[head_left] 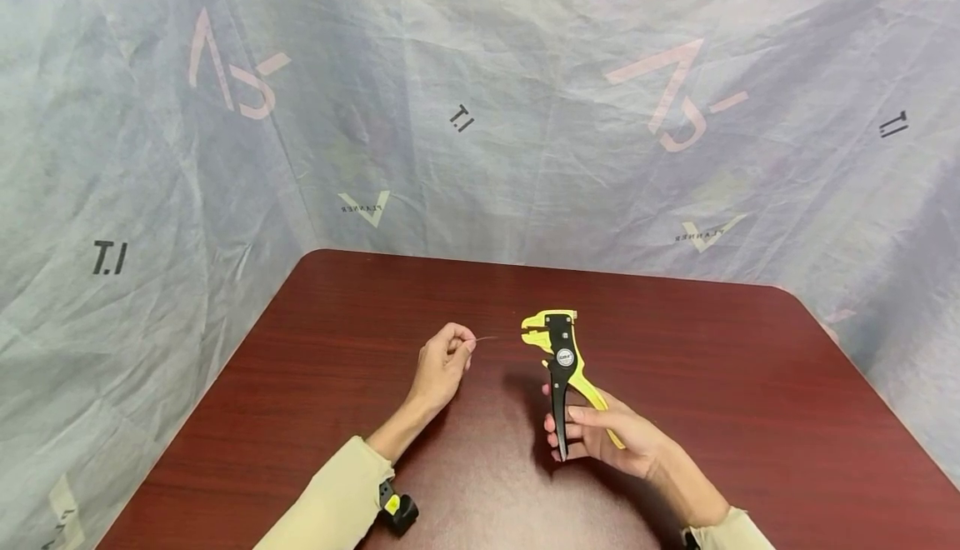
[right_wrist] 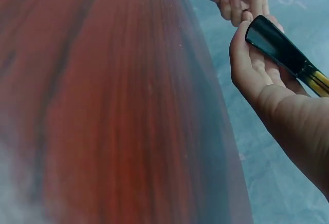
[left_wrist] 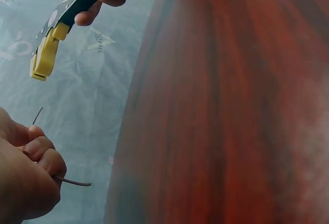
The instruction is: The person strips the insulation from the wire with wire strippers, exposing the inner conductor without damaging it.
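My left hand (head_left: 444,360) pinches a thin, short wire (head_left: 486,337) between thumb and fingers. One end of the wire points right, toward the tool; in the left wrist view its other end (left_wrist: 76,183) sticks out below the curled fingers. To the right, my right hand (head_left: 611,433) grips a yellow and black wire stripper (head_left: 564,357) by its handles, which are spread apart. Its head is upright, with the notched jaws facing left toward the wire. A gap separates the wire tip from the jaws. In the right wrist view, the black handle (right_wrist: 275,44) lies across the fingers.
Both hands are over a dark red wood-grain table (head_left: 337,300) with rounded far corners. Grey printed cloth (head_left: 480,100) hangs behind it and at both sides. A black device (head_left: 397,510) is strapped at the left sleeve's cuff.
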Demonstrator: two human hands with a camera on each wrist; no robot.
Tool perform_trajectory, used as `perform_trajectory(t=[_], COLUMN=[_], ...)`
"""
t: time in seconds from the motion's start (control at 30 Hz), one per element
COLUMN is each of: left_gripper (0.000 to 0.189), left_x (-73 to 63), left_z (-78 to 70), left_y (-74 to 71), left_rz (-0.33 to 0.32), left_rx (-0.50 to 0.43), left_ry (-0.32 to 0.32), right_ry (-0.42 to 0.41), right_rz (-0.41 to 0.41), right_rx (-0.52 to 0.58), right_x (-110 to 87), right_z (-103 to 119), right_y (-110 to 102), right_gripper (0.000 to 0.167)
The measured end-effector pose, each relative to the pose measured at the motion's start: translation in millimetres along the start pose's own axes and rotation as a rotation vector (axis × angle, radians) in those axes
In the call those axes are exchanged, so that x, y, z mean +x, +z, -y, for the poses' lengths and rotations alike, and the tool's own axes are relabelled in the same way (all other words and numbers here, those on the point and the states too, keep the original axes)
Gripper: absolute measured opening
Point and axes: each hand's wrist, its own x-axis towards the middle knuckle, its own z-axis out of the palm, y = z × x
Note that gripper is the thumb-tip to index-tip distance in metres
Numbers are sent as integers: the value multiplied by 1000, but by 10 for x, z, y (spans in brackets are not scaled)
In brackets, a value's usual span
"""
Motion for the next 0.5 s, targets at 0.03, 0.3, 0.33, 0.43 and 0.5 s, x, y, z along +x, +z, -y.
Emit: perform_trajectory(t=[0.03, 0.3, 0.33, 0.43, 0.5], left_gripper=[5, 5, 5, 7, 8], left_x=[2, 18, 20, 23, 22], left_z=[-4, -36, -41, -64, -88], left_y=[-1, -3, -2, 8, 22], left_rz=[2, 27, 30, 35, 35], left_rx=[-10, -154, -176, -250, -297], left_ry=[-5, -79, -89, -116, -135], right_ry=[-3, 20, 26, 31, 28], right_rz=[3, 9, 5, 7, 15], right_rx=[1, 6, 8, 13, 16], right_x=[9, 72, 79, 92, 96], right_z=[-1, -19, -23, -31, -33], right_y=[1, -19, -25, -45, -52], right_gripper=[43, 43, 43, 44, 44])
